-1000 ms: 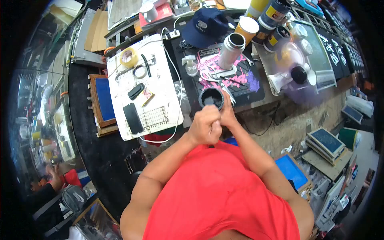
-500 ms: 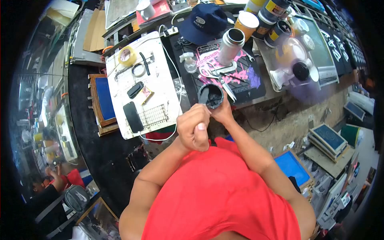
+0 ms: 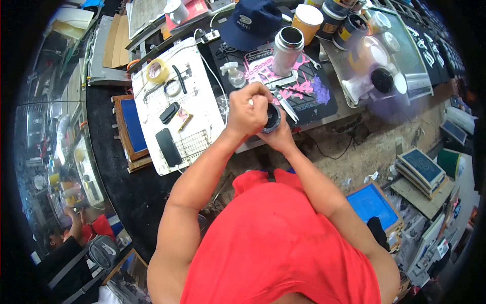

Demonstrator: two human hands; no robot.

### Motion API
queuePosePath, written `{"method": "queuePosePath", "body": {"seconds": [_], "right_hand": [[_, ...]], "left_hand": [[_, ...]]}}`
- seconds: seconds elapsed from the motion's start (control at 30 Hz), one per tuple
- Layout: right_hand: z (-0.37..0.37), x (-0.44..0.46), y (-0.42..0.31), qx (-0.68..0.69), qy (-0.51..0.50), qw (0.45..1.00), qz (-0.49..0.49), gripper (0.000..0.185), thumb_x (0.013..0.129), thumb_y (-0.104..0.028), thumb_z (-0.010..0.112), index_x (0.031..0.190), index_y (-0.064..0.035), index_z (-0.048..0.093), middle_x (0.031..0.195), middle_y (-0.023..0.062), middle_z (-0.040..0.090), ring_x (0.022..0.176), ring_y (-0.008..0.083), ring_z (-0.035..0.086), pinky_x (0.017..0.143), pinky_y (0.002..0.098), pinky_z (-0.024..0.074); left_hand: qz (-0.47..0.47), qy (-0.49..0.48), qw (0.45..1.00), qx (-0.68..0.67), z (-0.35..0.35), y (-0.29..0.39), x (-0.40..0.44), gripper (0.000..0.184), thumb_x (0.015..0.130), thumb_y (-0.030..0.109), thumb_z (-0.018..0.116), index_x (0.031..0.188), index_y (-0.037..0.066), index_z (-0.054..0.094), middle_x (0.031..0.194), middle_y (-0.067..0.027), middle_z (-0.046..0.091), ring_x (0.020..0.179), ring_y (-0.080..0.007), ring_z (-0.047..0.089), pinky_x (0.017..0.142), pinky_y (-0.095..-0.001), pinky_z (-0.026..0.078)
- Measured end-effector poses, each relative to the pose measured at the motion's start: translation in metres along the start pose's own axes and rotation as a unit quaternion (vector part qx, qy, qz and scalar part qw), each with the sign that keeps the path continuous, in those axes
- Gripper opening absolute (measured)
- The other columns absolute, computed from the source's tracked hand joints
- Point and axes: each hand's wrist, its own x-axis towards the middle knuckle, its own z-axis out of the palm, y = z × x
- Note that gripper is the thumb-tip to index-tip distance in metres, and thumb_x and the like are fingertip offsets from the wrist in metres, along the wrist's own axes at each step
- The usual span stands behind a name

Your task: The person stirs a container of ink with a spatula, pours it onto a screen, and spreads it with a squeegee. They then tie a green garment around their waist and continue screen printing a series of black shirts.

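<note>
Reading from the left, a pale board (image 3: 143, 112) carries a phone (image 3: 168, 147) lying flat and a roll of tape (image 3: 157, 71) resting on its side, both apart from the hands. Next comes the left hand (image 3: 248, 112), raised beside and partly over the mouth of a dark cup (image 3: 273, 119). Its fingers are curled into a tight fist, seemingly around a handle (the hand itself hides whatever is pinched there). That high grip probably lets a tool reach down inside.

The cup sits between the two hands, at the near edge of the black mat (image 3: 316, 112). Its round mouth faces up towards the wearer's head, and its long axis looks near upright, though the hands mask any slight tilt.

The right hand (image 3: 279, 136) cups its near and right side, fingers bent round the wall, likely to steady it. Just beyond, scissors (image 3: 289, 110) lie on the mat with their blades angled towards the wearer, and a tall open bottle (image 3: 286, 57) stands upright.
</note>
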Motion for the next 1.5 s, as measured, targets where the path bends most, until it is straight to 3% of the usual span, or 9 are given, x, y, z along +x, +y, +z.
{"method": "queuePosePath", "body": {"seconds": [0.1,0.47,0.57,0.7,0.8,1.0,1.2,1.3,1.5], "right_hand": [[0.003,0.001,0.005,-0.011,0.013,1.000,-0.020,0.102,0.065,-0.023,0.095,0.145,-0.0069,0.034,0.135,0.0185,0.053,0.125,0.0373,0.055,0.104,0.0447,0.0468],[0.003,0.004,0.010,-0.014,0.017,1.000,-0.018,0.103,0.064,-0.021,0.095,0.146,-0.0064,0.034,0.137,0.0207,0.051,0.127,0.0418,0.053,0.104,0.0460,0.0463],[0.002,-0.001,0.006,0.011,0.015,1.000,-0.008,0.102,0.064,-0.020,0.094,0.146,-0.0067,0.034,0.136,0.0214,0.052,0.127,0.0431,0.052,0.104,0.0466,0.0463],[0.003,0.000,0.009,-0.016,0.005,1.000,-0.005,0.103,0.064,-0.021,0.094,0.146,-0.0069,0.034,0.137,0.0217,0.052,0.128,0.0430,0.051,0.105,0.0474,0.0459],[0.003,-0.001,0.009,0.015,0.000,1.000,0.016,0.103,0.064,-0.020,0.094,0.146,-0.0067,0.034,0.137,0.0216,0.051,0.128,0.0432,0.050,0.105,0.0477,0.0459],[0.001,0.000,0.008,-0.009,0.007,1.000,-0.014,0.102,0.065,-0.021,0.094,0.146,-0.0068,0.034,0.135,0.0212,0.052,0.127,0.0429,0.052,0.104,0.0471,0.0462],[0.000,-0.004,0.003,-0.004,-0.013,0.999,0.031,0.103,0.064,-0.021,0.094,0.146,-0.0071,0.033,0.136,0.0198,0.051,0.127,0.0424,0.052,0.106,0.0469,0.0451],[-0.001,0.003,0.004,-0.019,-0.009,1.000,-0.002,0.101,0.064,-0.021,0.094,0.145,-0.0072,0.034,0.137,0.0199,0.051,0.126,0.0423,0.052,0.105,0.0473,0.0452],[-0.001,0.001,0.005,0.005,0.002,1.000,-0.017,0.100,0.064,-0.019,0.093,0.144,-0.0077,0.035,0.133,0.0207,0.053,0.126,0.0435,0.052,0.105,0.0478,0.0451]], "left_hand": [[-0.046,-0.005,0.973,-0.225,-0.007,0.015,0.002,0.022,0.089,0.005,0.042,0.077,-0.002,0.059,0.065,-0.0060,0.057,0.054,-0.0093,0.049,0.053,-0.0271,0.042],[0.029,-0.078,0.996,0.021,-0.003,-0.013,0.000,0.023,0.085,0.004,0.041,0.068,0.001,0.057,0.063,-0.0056,0.058,0.053,-0.0108,0.051,0.051,-0.0268,0.041],[-0.027,0.052,0.969,-0.241,0.002,-0.002,0.002,0.023,0.084,0.003,0.043,0.066,-0.001,0.055,0.056,-0.0039,0.052,0.051,-0.0112,0.048,0.051,-0.0275,0.040],[0.000,-0.070,0.998,-0.002,0.002,-0.019,0.003,0.026,0.088,0.005,0.040,0.067,0.001,0.054,0.058,-0.0033,0.052,0.052,-0.0099,0.046,0.051,-0.0280,0.041],[-0.060,0.020,0.967,-0.248,0.009,-0.017,0.006,0.027,0.087,0.006,0.041,0.066,0.001,0.056,0.059,-0.0035,0.055,0.053,-0.0096,0.049,0.051,-0.0270,0.041],[-0.061,0.053,0.971,-0.225,0.009,-0.015,0.011,0.024,0.085,0.005,0.046,0.067,-0.003,0.058,0.058,-0.0074,0.056,0.052,-0.0106,0.049,0.051,-0.0269,0.040],[-0.050,-0.142,0.986,-0.066,-0.002,-0.023,-0.004,0.023,0.085,0.008,0.041,0.080,-0.002,0.061,0.061,-0.0038,0.056,0.052,-0.0098,0.051,0.054,-0.0267,0.043],[-0.223,-0.316,0.908,-0.160,-0.016,-0.006,0.003,0.026,0.085,0.007,0.041,0.080,-0.003,0.065,0.065,-0.0056,0.062,0.057,-0.0099,0.055,0.055,-0.0248,0.043],[-0.137,-0.077,0.947,-0.278,-0.010,-0.012,0.016,0.024,0.087,0.006,0.039,0.066,0.003,0.052,0.060,-0.0041,0.052,0.053,-0.0106,0.046,0.052,-0.0266,0.040]]}}
